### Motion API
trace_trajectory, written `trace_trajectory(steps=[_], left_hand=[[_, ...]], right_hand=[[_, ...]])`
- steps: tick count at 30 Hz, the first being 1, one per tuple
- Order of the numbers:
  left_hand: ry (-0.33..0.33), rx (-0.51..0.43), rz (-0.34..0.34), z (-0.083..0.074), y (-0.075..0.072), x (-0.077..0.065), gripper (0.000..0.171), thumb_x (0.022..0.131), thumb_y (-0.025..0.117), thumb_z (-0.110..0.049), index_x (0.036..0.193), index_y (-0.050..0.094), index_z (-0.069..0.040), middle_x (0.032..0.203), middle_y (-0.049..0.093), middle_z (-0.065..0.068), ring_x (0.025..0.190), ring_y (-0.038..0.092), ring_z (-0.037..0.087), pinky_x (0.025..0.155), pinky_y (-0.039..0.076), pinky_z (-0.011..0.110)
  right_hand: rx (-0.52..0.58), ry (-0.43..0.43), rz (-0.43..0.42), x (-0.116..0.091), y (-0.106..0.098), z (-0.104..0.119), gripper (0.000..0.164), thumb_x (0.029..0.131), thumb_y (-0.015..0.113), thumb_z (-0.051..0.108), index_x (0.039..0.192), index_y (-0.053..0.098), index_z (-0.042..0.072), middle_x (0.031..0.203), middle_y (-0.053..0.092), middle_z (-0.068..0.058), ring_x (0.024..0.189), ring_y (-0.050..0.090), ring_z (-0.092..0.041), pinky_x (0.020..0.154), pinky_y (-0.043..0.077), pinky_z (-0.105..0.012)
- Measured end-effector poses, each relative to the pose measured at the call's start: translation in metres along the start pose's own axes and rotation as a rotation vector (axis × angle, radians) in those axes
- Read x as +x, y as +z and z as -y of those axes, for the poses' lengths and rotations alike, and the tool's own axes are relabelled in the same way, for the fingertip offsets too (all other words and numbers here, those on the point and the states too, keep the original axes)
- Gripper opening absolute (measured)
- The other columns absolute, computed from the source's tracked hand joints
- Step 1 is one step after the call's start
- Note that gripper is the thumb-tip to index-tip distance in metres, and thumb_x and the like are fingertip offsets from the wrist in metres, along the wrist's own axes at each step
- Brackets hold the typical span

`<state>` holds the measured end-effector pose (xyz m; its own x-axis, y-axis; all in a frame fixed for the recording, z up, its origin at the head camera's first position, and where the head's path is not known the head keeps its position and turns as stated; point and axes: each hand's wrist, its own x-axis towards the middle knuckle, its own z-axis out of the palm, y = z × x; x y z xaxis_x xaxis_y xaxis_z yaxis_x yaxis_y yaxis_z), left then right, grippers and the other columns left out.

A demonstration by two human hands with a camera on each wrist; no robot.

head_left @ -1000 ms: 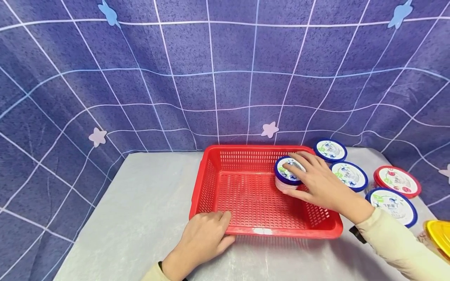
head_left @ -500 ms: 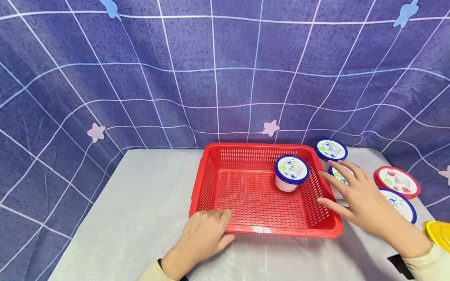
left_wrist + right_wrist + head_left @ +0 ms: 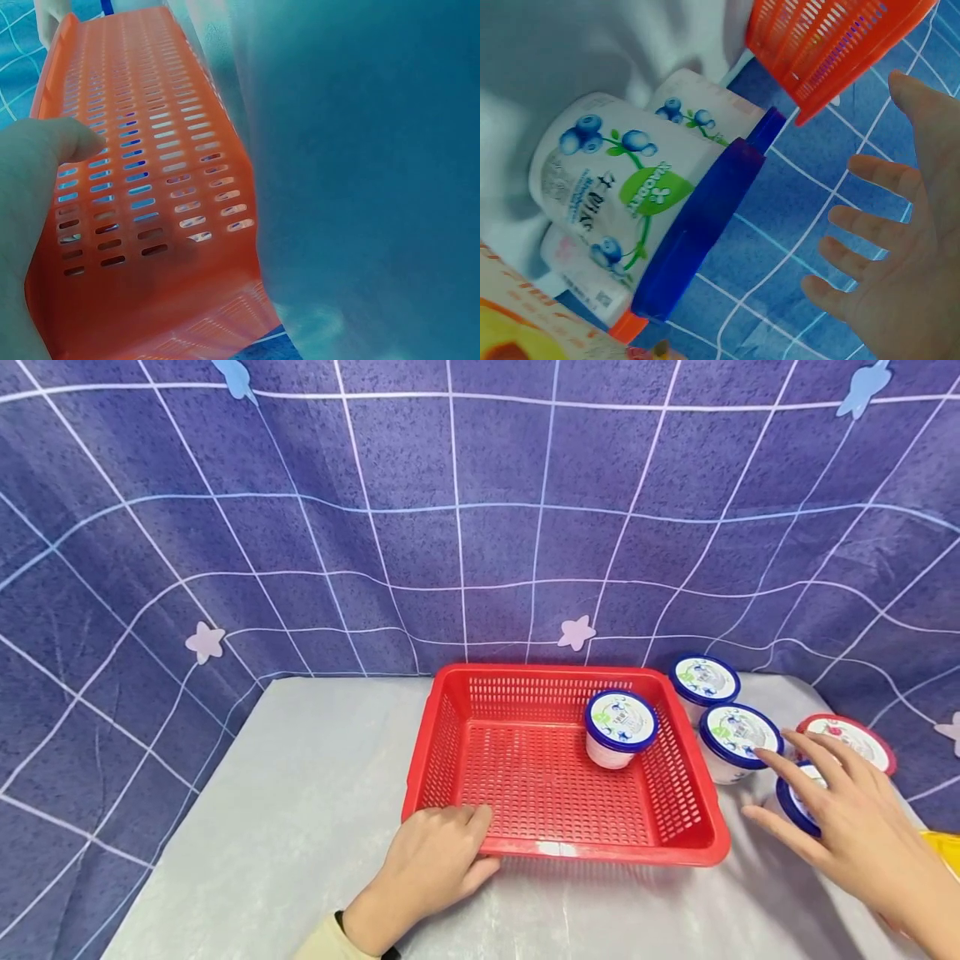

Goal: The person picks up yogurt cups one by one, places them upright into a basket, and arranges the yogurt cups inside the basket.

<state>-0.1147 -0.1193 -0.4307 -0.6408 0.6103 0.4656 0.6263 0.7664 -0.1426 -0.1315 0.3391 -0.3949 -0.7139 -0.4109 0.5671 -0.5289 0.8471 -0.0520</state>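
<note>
**Concealed and cropped parts about the hands**

Under the right hand (image 3: 855, 831), a blue-lidded tub (image 3: 795, 811) is partly covered; beyond its fingers, a red-lidded tub (image 3: 858, 737) is partly masked. Beside its wrist, a yellow object (image 3: 948, 845) is cropped. Between the hands, the basketed tub (image 3: 621, 720) bears small print too fine to read. Left wrist view: left hand (image 3: 26, 187) cut off.

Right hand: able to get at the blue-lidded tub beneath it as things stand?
Likely yes. The right hand hovers over that blue-lidded tub, holding nothing, and nothing shows between them. The left hand grips the near rim of the red basket, out of the way.
</note>
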Motion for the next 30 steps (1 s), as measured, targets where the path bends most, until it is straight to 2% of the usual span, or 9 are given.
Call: trace_trajectory(steps=[3,7,11,14,20,23,25,26,30], left_hand=[[0.0,0.0,0.001,0.0,0.0,-0.001,0.04,0.073,0.073,-0.048,0.079,0.051,-0.015,0.059,0.043,-0.009,0.047,0.048,0.012,0.042,0.03,0.027],[-0.002,-0.003,0.002,0.0,0.001,-0.001,0.04,0.073,0.073,-0.047,0.079,0.05,-0.015,0.059,0.042,-0.009,0.047,0.046,0.011,0.042,0.029,0.026],[-0.006,-0.007,-0.006,0.001,0.001,0.0,0.04,0.072,0.073,-0.046,0.078,0.049,-0.016,0.059,0.041,-0.009,0.046,0.045,0.011,0.041,0.028,0.026],[-0.001,-0.009,-0.008,0.0,0.001,0.0,0.04,0.072,0.073,-0.046,0.078,0.049,-0.016,0.059,0.041,-0.009,0.046,0.045,0.011,0.041,0.028,0.026],[0.001,-0.005,-0.011,0.0,0.0,0.001,0.039,0.072,0.073,-0.046,0.079,0.05,-0.015,0.06,0.043,-0.008,0.047,0.047,0.012,0.042,0.03,0.027],[0.002,-0.004,-0.009,0.0,0.0,0.001,0.038,0.072,0.073,-0.045,0.079,0.05,-0.015,0.06,0.043,-0.008,0.047,0.047,0.012,0.042,0.03,0.027],[0.002,-0.006,-0.007,0.0,0.0,0.001,0.038,0.072,0.073,-0.046,0.079,0.05,-0.015,0.06,0.043,-0.009,0.047,0.047,0.012,0.042,0.029,0.027],[0.001,-0.006,-0.006,0.0,0.0,0.001,0.039,0.072,0.073,-0.046,0.079,0.05,-0.015,0.06,0.043,-0.009,0.047,0.046,0.012,0.042,0.029,0.026],[0.002,-0.01,-0.004,0.0,0.001,0.001,0.039,0.073,0.072,-0.046,0.078,0.049,-0.015,0.059,0.042,-0.009,0.046,0.045,0.011,0.041,0.029,0.026]], right_hand=[[-0.018,0.022,0.013,-0.005,-0.002,0.001,0.072,0.069,0.078,0.053,0.123,0.066,0.007,0.134,0.051,-0.025,0.121,0.041,-0.049,0.103,0.027,-0.065],[-0.067,0.103,0.059,-0.011,-0.004,0.005,0.072,0.067,0.08,0.054,0.122,0.066,0.009,0.133,0.051,-0.022,0.124,0.038,-0.046,0.086,0.031,-0.069],[-0.078,0.184,0.099,-0.018,-0.002,0.006,0.074,0.067,0.081,0.055,0.126,0.063,0.013,0.137,0.047,-0.022,0.127,0.034,-0.047,0.098,0.023,-0.074],[-0.049,0.185,0.061,-0.023,-0.001,0.004,0.075,0.066,0.082,0.054,0.126,0.062,0.013,0.137,0.047,-0.023,0.126,0.037,-0.047,0.106,0.017,-0.072],[-0.025,0.165,-0.047,-0.036,0.0,-0.002,0.075,0.07,0.075,0.065,0.118,0.064,0.009,0.131,0.051,-0.028,0.119,0.042,-0.051,0.089,0.027,-0.072],[-0.034,0.186,-0.049,-0.044,0.001,-0.003,0.073,0.067,0.079,0.059,0.118,0.064,0.009,0.131,0.051,-0.029,0.116,0.042,-0.054,0.088,0.027,-0.073],[-0.03,0.184,-0.058,-0.047,0.001,-0.004,0.072,0.067,0.08,0.056,0.119,0.064,0.008,0.132,0.051,-0.029,0.115,0.043,-0.055,0.09,0.028,-0.071],[-0.03,0.187,-0.061,-0.048,0.0,-0.005,0.073,0.067,0.08,0.055,0.12,0.064,0.008,0.132,0.051,-0.029,0.116,0.043,-0.054,0.095,0.027,-0.07],[-0.013,0.188,-0.102,-0.053,-0.002,-0.009,0.08,0.075,0.066,0.072,0.122,0.064,0.007,0.131,0.052,-0.029,0.119,0.042,-0.053,0.115,0.02,-0.054]])
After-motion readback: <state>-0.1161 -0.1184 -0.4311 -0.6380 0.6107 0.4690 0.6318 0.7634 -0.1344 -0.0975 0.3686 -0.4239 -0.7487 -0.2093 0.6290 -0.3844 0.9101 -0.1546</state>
